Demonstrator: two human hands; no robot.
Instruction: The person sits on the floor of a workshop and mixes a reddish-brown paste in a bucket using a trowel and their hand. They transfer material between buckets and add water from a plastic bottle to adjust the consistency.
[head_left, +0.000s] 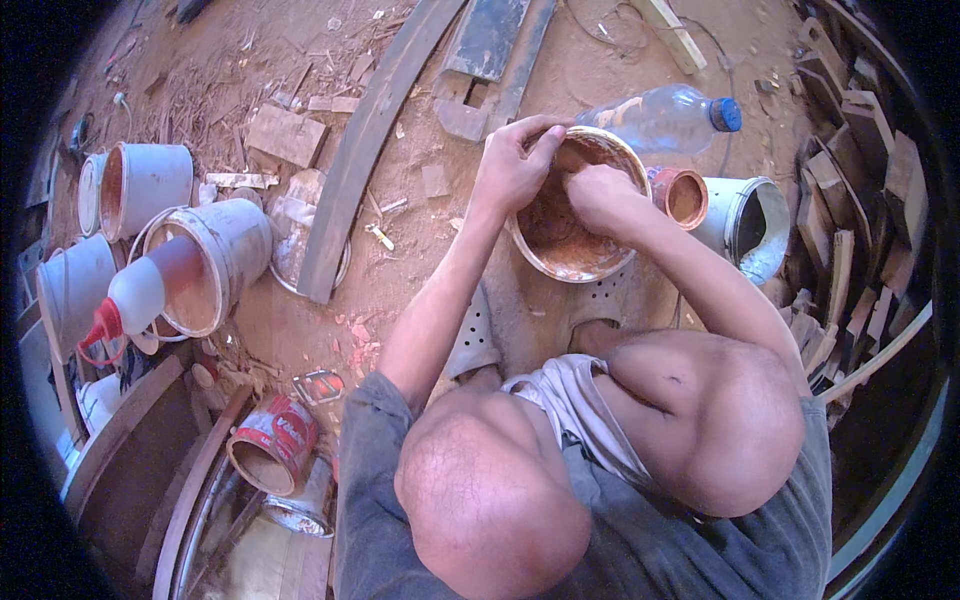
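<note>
A round plastic bucket (574, 274), its inside coated with reddish-brown matter, is tilted in front of my feet. My left hand (523, 161) grips the bucket's upper left rim, with the thumb towards the opening. Inside the bucket is my right hand (604, 196), its fingers bent down and hidden; whether it holds anything does not show. Close to the bucket's right side stands a small reddish can (684, 199). Behind the bucket lies a large clear plastic bottle (652, 120) with a blue cap.
Right of the small can is a white bucket (756, 225); cut wood pieces (832, 195) are stacked beyond. A long curved plank (367, 142) lies ahead. At left are several white buckets (232, 247) and a red-tipped squeeze bottle (139, 296). Red-and-white can (277, 439) lies lower left.
</note>
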